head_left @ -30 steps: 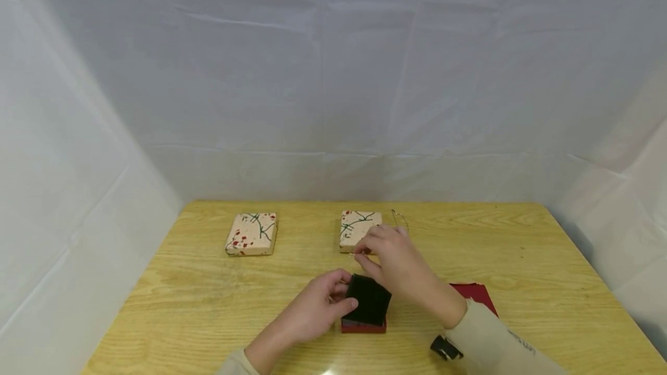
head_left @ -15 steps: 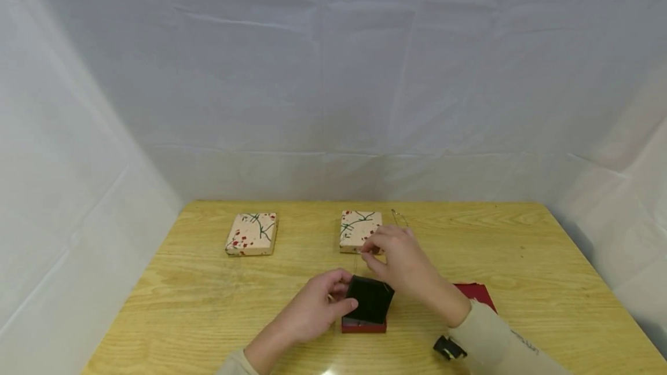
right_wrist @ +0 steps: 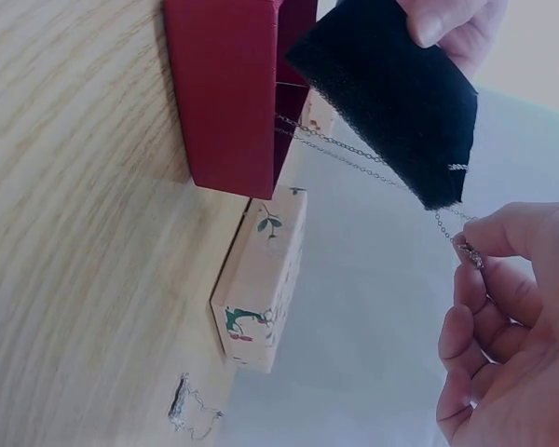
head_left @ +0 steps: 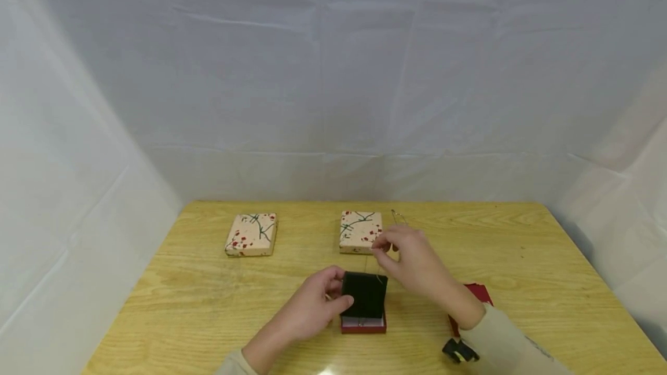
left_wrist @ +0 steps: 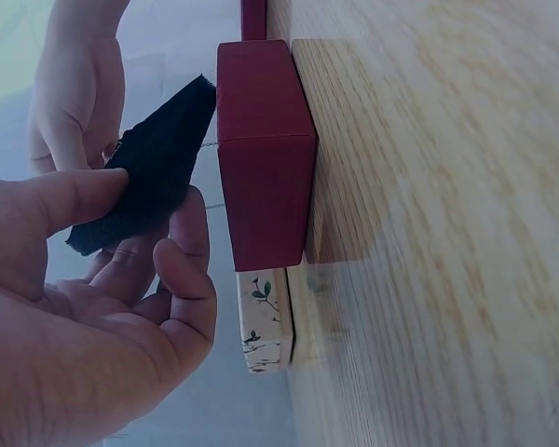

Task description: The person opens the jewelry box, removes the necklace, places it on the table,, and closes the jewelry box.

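My left hand (head_left: pixel 312 308) holds a black, velvety pad (head_left: pixel 366 294) by its left edge, thumb on its face, tilted up above an open red box (head_left: pixel 363 329). My right hand (head_left: pixel 414 262) is raised to the right of the pad. In the right wrist view, its thumb and forefinger pinch the clasp end of a fine chain necklace (right_wrist: pixel 340 149). Two strands of that chain run from inside the red box up past the pad, and a short bit shows at the pad's corner. The left wrist view shows the box's outer side standing on the table.
Two cream boxes with floral branches stand farther back, one at left (head_left: pixel 252 235) and one in the middle (head_left: pixel 359 230). Behind my right hand lies another thin chain (head_left: pixel 398 216). A red flat piece (head_left: pixel 478 292) is partly hidden under my right forearm. White sheeting surrounds the wooden table (head_left: pixel 182 300).
My right hand has moved slightly right and back, drawing the chain end along. The left hand has turned the pad more level and shifted it slightly left, so more of the box's inside shows.
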{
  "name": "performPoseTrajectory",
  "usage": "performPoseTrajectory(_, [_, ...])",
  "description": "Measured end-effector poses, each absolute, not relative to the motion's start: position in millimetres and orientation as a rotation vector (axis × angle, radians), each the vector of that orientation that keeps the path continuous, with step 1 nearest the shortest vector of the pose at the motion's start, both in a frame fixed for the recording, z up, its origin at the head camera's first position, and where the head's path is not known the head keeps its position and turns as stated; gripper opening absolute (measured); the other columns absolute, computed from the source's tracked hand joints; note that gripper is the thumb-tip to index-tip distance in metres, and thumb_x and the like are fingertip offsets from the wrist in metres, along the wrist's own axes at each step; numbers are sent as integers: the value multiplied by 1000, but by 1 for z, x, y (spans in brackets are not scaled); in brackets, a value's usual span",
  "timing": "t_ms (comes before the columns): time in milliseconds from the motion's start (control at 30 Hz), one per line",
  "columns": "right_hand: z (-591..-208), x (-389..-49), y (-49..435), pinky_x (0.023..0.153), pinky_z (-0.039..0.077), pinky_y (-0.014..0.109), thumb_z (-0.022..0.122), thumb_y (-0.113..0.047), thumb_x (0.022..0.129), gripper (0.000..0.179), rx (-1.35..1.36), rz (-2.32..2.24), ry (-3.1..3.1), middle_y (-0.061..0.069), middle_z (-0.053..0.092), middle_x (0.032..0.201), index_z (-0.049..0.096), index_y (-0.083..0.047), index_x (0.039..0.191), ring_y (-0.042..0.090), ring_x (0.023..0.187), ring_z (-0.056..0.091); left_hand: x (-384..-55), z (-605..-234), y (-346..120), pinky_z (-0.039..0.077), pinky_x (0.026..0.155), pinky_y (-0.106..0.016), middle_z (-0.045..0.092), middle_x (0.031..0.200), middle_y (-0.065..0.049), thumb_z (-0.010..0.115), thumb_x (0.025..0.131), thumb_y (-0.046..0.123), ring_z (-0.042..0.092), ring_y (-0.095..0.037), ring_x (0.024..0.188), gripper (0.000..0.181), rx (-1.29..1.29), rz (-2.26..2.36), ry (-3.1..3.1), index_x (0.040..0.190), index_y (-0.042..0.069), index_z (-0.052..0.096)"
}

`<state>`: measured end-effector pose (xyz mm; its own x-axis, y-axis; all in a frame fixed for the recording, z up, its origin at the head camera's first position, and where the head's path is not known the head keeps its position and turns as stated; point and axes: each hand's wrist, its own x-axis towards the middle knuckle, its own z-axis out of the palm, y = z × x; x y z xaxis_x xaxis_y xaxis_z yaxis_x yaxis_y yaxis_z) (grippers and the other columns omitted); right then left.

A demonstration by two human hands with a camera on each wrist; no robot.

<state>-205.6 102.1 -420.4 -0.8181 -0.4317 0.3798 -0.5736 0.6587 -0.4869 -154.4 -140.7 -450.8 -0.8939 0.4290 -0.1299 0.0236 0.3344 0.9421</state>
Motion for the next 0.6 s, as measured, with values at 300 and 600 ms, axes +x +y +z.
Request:
performPoseTrajectory(300, [-416, -205, 113, 72, 57, 34, 78, -8, 95, 12, 758, 972, -2620, -12, 66, 90, 76, -19, 94, 8, 83, 61, -154, -451, -141, 57, 67, -35, 74, 120, -12, 73, 101, 17, 66, -22, 85, 47, 370, 1562, 2284, 140, -2, 55])
performPoseTrajectory(600, [-419, -205, 122, 72, 55, 32, 76, -10, 97, 7, 684, 958, -2620, -11, 66, 90, 77, -17, 95, 7, 82, 60, -154, -452, -143, 57, 71, -37, 70, 122, -14, 73, 100, 19, 61, -22, 93, 57, 349, 1570, 2295, 147, -5, 50])
